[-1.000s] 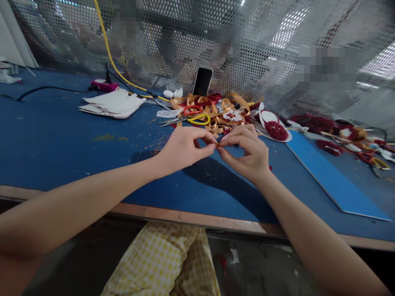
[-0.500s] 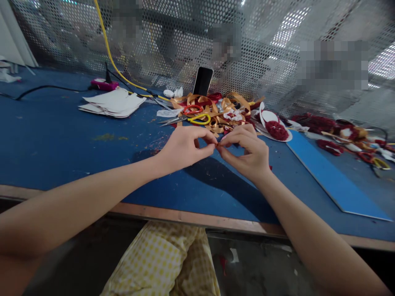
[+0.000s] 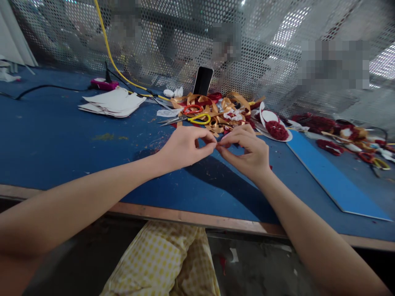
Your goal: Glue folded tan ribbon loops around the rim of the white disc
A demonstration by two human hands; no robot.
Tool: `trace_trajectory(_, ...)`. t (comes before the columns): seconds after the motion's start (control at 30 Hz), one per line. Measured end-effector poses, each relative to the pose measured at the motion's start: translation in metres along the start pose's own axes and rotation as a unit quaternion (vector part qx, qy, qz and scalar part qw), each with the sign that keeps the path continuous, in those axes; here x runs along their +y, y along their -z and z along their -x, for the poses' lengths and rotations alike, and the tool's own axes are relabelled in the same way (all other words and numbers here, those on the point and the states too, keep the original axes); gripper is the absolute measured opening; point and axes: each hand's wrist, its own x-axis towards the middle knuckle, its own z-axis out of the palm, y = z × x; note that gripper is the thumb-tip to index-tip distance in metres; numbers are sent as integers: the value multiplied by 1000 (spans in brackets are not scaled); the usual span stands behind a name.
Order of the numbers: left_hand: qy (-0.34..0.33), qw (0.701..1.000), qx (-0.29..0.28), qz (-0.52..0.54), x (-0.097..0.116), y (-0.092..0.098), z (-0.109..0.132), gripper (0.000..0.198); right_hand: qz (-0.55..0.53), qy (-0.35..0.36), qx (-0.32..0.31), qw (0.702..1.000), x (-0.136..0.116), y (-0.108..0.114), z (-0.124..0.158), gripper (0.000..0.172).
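My left hand [image 3: 187, 149] is closed in a pinch, thumb against forefinger, above the blue tabletop [image 3: 92, 160]. Facing it, my right hand [image 3: 247, 151] pinches too, and the fingertips of both hands meet. Whatever lies between them is too small to make out. Just beyond the hands are scissors with yellow handles [image 3: 199, 119] and an orange-red handle loop [image 3: 193, 109]. Behind these spreads a heap of gold and dark red ribbon [image 3: 239, 100].
A phone [image 3: 203, 81] leans upright against the perforated metal screen [image 3: 173, 49]. White sheets [image 3: 114, 103] and a pink power socket [image 3: 104, 84] are at left. White discs with dark red tufts [image 3: 277, 130] and a bright blue board [image 3: 336, 176] sit at right.
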Motion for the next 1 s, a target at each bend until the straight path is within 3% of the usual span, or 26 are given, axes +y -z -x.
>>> trace_trajectory(0.2,42,997,-46,43,-1,3,-5,17,-2,-4,-7,1000,2,0,1,5)
trace_trajectory(0.37,134,975,-98,149,-1,2,-9,19,-9,2,4,1000,0,0,0,4)
trace_trajectory(0.5,144,967,-117,176,-4,3,-10,17,-9,5,-7,1000,0,1,-2,6)
trace_trajectory(0.77,168,958,-94,213,1,3,-10,13,-35,5,25,999,-1,-2,-1,4)
trace_trajectory(1.0,240,932,-108,250,2,-1,-9,13,-34,-4,18,999,-2,-1,-1,4)
